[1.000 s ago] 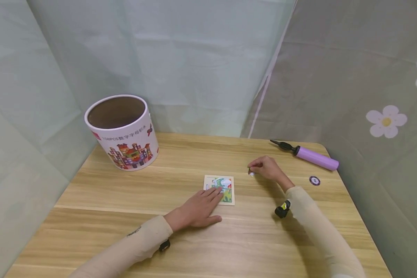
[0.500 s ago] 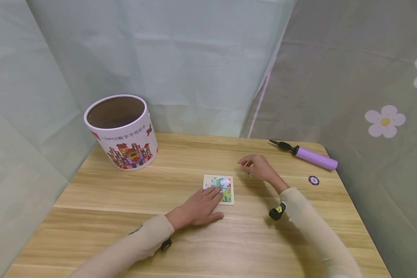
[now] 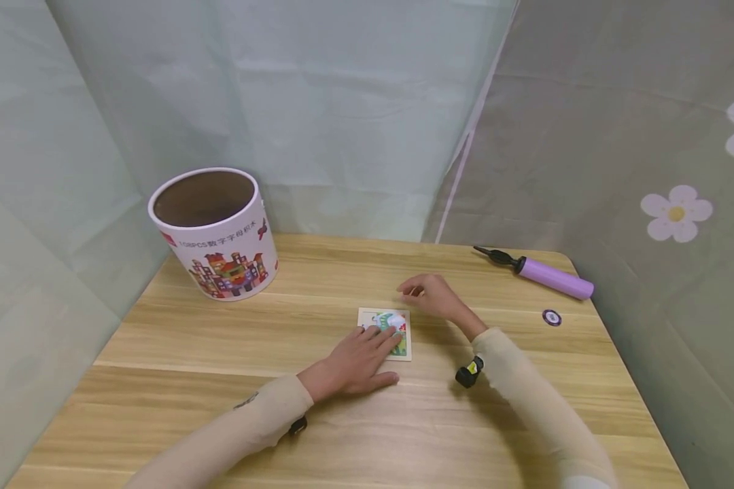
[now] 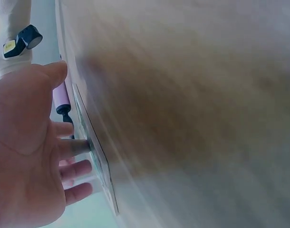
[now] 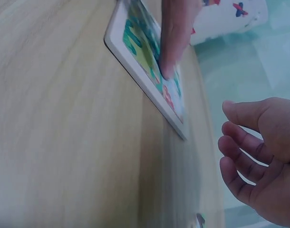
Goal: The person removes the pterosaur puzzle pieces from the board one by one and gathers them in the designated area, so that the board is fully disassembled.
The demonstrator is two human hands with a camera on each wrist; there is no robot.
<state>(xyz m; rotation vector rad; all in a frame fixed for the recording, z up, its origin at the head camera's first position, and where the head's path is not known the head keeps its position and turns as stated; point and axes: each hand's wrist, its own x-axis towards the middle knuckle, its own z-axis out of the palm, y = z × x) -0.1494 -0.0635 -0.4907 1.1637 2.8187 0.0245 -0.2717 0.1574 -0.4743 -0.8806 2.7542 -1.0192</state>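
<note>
A small square jigsaw puzzle (image 3: pixel 406 350), with a pale frame and a green and blue animal picture, lies on the table. My left hand (image 3: pixel 362 360) rests on it with straight fingers, covering its lower left part. Beyond the puzzle's upper right corner, my right hand (image 3: pixel 433 297) is above the table with loosely bent fingers. The right wrist view shows nothing between that hand's thumb and fingers (image 5: pixel 240 164). A small dark and green piece (image 5: pixel 199 221) lies at the bottom of the right wrist view, apart from the puzzle; in the head view it is hidden.
A large white printed bucket (image 3: pixel 220 238) stands at the back left of the wooden table (image 3: pixel 220 346). At the back right lies a purple hand pump (image 3: pixel 553 277) with a black nozzle. A round dark-rimmed chip (image 3: pixel 552 317) lies near the right edge. Cloth hangs behind.
My right hand has let go of the small piece and moved left toward the puzzle. My left hand has slid slightly to the right over the puzzle.
</note>
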